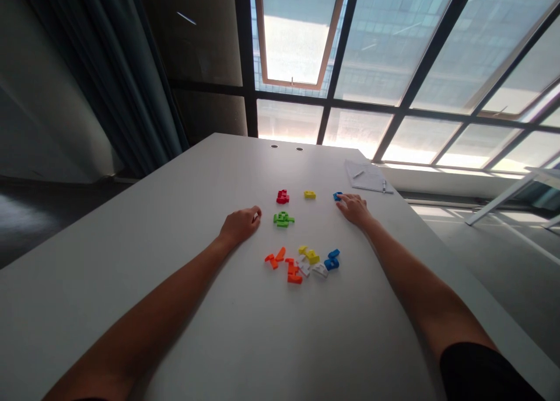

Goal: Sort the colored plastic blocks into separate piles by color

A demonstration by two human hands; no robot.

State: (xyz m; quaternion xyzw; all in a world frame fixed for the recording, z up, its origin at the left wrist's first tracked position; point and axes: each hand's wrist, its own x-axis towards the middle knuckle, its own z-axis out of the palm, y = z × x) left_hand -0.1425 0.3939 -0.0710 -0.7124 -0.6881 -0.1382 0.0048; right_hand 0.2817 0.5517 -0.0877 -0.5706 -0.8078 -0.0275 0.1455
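My right hand [355,209] is at the far right of the group, its fingertips on a small blue plastic block [337,196] and partly covering it. Loosely curled on the table, my left hand [240,223] shows nothing in its fingers. Just right of it lie the green blocks [283,219], with red blocks [283,196] behind them. A single yellow block [310,195] sits between the red ones and my right hand. Nearer to me is a loose cluster of orange blocks [294,279], yellow blocks [312,257], white blocks [321,269] and blue blocks [331,263].
The white table [175,214] stretches toward tall windows. Paper sheets [368,176] with pens on them lie by its right edge. Two round holes are near the far edge. A dark curtain [126,86] hangs at left, and a white-framed piece of furniture [503,199] stands at right.
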